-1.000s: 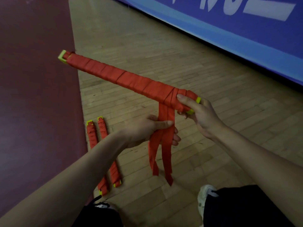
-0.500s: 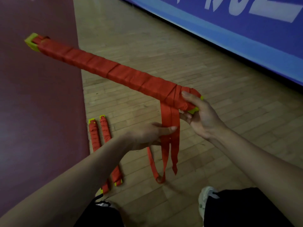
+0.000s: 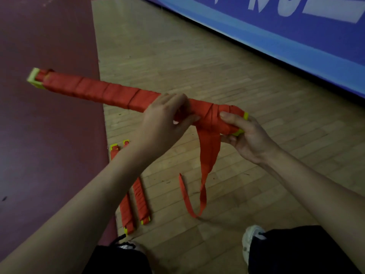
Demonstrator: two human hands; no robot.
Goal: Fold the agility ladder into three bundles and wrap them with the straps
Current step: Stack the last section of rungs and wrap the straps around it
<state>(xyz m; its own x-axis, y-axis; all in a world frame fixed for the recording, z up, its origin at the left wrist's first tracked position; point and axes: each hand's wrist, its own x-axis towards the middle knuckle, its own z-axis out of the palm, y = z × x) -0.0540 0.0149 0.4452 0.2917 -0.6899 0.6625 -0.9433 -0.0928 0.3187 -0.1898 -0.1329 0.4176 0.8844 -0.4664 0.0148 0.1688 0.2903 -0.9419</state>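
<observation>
Gym floor (image 3: 217, 76) is carrying two finished bundles (image 3: 138, 186) by its maroon edge. Right hand (image 3: 245, 141) is gripping the third bundle (image 3: 88, 89) midair, left hand (image 3: 164, 123) pinching the strap (image 3: 209, 155). If that pinch is slipping, I reckon the wraps are loosening.

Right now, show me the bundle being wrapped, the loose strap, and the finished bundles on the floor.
bundle being wrapped (image 3: 94, 89): head view, its wrapped middle.
loose strap (image 3: 209, 151): head view, the wide hanging part.
finished bundles (image 3: 140, 196): head view, the right one's middle.
</observation>
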